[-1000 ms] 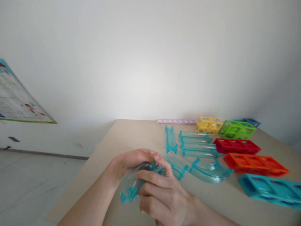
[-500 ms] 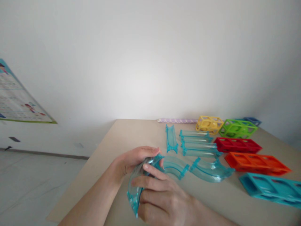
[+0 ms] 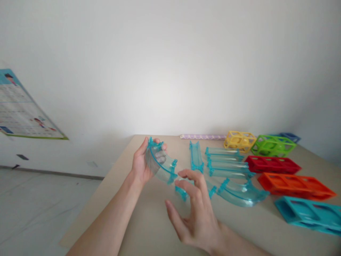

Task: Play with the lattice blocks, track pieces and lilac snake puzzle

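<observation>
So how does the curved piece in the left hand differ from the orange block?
The curved piece is see-through and blue-tinted, while the orange block looks opaque. The curved piece bends along its length; the orange block runs straight. The curved piece is held up by the left hand, whereas the orange block lies on the table. Both look like plastic.

Beige table (image 3: 149,217) below left hand (image 3: 141,163) and right hand (image 3: 197,209). Partly hidden curved track (image 3: 212,192) behind right hand's fingers; whole curved track (image 3: 242,193) just right of right hand. Beyond right hand: straight upright-running track (image 3: 196,156), then two crosswise tracks (image 3: 229,168) to its right. Far right of both hands, nearest first: teal block (image 3: 309,213), orange block (image 3: 295,185), red block (image 3: 271,164), green block (image 3: 273,145). Farthest beyond hands: yellow block (image 3: 239,141), dark-blue block (image 3: 290,137), purple strip (image 3: 202,137).
</observation>
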### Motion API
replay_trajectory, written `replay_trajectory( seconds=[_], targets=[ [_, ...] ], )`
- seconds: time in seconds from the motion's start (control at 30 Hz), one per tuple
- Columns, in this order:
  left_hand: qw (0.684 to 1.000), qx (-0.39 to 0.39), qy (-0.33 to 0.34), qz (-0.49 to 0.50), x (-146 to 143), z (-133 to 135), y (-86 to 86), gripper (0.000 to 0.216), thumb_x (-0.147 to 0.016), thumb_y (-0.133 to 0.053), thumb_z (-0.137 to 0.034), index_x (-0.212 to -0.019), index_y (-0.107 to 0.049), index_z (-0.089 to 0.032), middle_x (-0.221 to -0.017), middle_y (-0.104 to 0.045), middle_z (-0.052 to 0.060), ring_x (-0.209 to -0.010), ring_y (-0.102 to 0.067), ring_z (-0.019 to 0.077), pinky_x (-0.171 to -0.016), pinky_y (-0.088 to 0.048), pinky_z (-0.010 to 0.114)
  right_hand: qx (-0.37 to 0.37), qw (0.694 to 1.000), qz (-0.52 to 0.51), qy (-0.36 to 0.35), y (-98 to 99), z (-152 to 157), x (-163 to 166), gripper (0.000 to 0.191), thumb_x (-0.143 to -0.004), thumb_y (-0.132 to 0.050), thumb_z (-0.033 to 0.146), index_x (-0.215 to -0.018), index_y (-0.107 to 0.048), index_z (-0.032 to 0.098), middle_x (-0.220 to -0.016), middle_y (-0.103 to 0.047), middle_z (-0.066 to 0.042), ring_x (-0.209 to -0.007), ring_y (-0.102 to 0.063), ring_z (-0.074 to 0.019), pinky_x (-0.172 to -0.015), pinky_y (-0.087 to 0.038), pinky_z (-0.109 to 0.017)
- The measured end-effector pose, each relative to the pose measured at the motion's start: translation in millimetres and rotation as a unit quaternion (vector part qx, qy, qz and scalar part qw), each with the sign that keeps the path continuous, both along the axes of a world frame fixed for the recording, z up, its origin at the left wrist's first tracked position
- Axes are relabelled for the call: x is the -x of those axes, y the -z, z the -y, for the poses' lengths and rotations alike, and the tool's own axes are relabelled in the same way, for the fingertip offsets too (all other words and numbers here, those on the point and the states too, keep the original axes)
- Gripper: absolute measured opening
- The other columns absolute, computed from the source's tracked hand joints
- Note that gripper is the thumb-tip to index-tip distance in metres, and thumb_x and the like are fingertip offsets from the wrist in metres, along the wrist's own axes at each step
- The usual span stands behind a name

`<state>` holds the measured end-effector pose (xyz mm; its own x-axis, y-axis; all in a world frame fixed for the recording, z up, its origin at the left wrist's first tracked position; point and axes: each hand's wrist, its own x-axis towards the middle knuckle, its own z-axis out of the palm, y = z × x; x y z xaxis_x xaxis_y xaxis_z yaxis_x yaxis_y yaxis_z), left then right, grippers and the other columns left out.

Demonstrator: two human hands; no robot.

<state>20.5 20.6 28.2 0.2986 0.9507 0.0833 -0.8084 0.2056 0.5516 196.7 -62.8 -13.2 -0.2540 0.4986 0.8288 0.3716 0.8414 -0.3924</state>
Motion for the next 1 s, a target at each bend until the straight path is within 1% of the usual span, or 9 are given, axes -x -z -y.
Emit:
replay_trajectory(
  seconds=[0.07, 0.17, 0.27, 0.37, 0.53, 0.67, 0.77, 0.9, 1.0],
  targets=[
    [1.000, -0.013, -0.006, 0.007, -2.2, 2.6, 1.1, 0.028, -0.089, -0.050, -0.041, -0.084, -0.061, -0.016, -0.079, -0.058, 0.006, -0.060, -0.053, 0.0101, -0.054, -0.046, 0.020, 0.031, 0.999, 0.009, 0.026, 1.1, -2.7, 2.9, 0.065, -0.078, -0.065, 0.021, -0.134, -0.033, 0.015, -0.131, -0.041, -0.020, -0.123, -0.043, -0.0332, -0.095, -0.045, -0.055],
    [0.999, -0.031, -0.008, 0.005, -5.1, 7.2, 4.0, 0.024, -0.085, -0.056, -0.040, -0.085, -0.059, -0.016, -0.080, -0.057, 0.005, -0.060, -0.053, 0.0103, -0.054, -0.045, 0.021, 0.052, 0.997, 0.022, 0.054, 4.2, -7.5, 4.3, 0.067, -0.084, -0.061, 0.026, -0.140, -0.027, 0.015, -0.137, -0.038, -0.021, -0.130, -0.038, -0.0330, -0.101, -0.042, -0.054],
    [0.999, -0.049, 0.008, -0.013, -6.4, 9.9, 7.7, 0.025, -0.080, -0.063, -0.041, -0.084, -0.059, -0.017, -0.078, -0.056, 0.004, -0.061, -0.055, 0.0113, -0.054, -0.046, 0.021, 0.048, 0.996, 0.031, 0.071, 8.8, -9.7, 3.3, 0.059, -0.088, -0.058, 0.029, -0.139, -0.030, 0.018, -0.130, -0.048, -0.018, -0.125, -0.045, -0.0307, -0.096, -0.048, -0.049],
    [0.996, -0.054, 0.019, -0.064, -8.3, 8.7, 11.0, 0.030, -0.076, -0.068, -0.045, -0.091, -0.061, -0.019, -0.080, -0.063, 0.005, -0.072, -0.063, 0.0173, -0.064, -0.052, 0.029, 0.035, 0.998, 0.015, 0.051, 10.1, -8.0, 1.5, 0.049, -0.088, -0.059, 0.027, -0.130, -0.037, 0.020, -0.116, -0.055, -0.014, -0.114, -0.053, -0.0278, -0.089, -0.052, -0.043],
    [0.972, -0.077, -0.139, -0.173, -17.7, 3.9, 13.1, 0.030, -0.066, -0.080, -0.039, -0.076, -0.066, -0.015, -0.077, -0.072, 0.006, -0.073, -0.068, 0.0201, -0.064, -0.054, 0.030, 0.013, 0.999, -0.048, 0.011, 3.9, -5.1, 0.0, 0.036, -0.084, -0.060, 0.017, -0.117, -0.044, 0.020, -0.107, -0.052, -0.010, -0.098, -0.057, -0.0215, -0.082, -0.052, -0.036],
    [0.928, -0.147, -0.226, -0.257, -18.7, 5.2, 11.6, 0.030, -0.059, -0.085, -0.037, -0.068, -0.069, -0.014, -0.070, -0.072, 0.007, -0.067, -0.068, 0.0206, -0.060, -0.053, 0.029, 0.014, 0.994, -0.104, -0.009, -2.8, -5.8, -2.1, 0.033, -0.082, -0.059, 0.014, -0.111, -0.046, 0.022, -0.103, -0.052, -0.008, -0.094, -0.056, -0.0204, -0.080, -0.049, -0.036],
    [0.880, -0.226, -0.269, -0.319, -14.8, 12.0, 8.5, 0.021, -0.064, -0.082, -0.031, -0.071, -0.072, -0.014, -0.070, -0.071, 0.006, -0.064, -0.065, 0.0177, -0.060, -0.050, 0.026, 0.069, 0.989, -0.130, 0.010, -10.2, 1.8, -11.9, 0.023, -0.084, -0.059, 0.015, -0.103, -0.049, 0.022, -0.097, -0.055, -0.006, -0.091, -0.057, -0.0194, -0.081, -0.048, -0.035],
    [0.809, -0.349, -0.231, -0.412, -25.4, 39.2, 5.5, 0.007, -0.073, -0.073, -0.021, -0.072, -0.069, -0.016, -0.077, -0.069, 0.008, -0.069, -0.062, 0.0174, -0.064, -0.048, 0.026, 0.155, 0.978, -0.117, 0.076, -15.3, 31.5, -52.6, 0.013, -0.085, -0.062, 0.020, -0.095, -0.054, 0.023, -0.097, -0.060, -0.006, -0.094, -0.059, -0.0200, -0.080, -0.048, -0.031],
    [0.742, -0.400, -0.203, -0.498, -53.1, 73.8, 17.4, 0.006, -0.074, -0.070, -0.014, -0.073, -0.066, -0.018, -0.076, -0.068, 0.007, -0.070, -0.062, 0.0167, -0.069, -0.047, 0.026, 0.176, 0.977, -0.046, 0.114, -10.2, 55.7, -103.2, 0.009, -0.083, -0.066, 0.026, -0.085, -0.058, 0.022, -0.106, -0.063, -0.009, -0.098, -0.062, -0.0220, -0.080, -0.050, -0.030]
  ],
)
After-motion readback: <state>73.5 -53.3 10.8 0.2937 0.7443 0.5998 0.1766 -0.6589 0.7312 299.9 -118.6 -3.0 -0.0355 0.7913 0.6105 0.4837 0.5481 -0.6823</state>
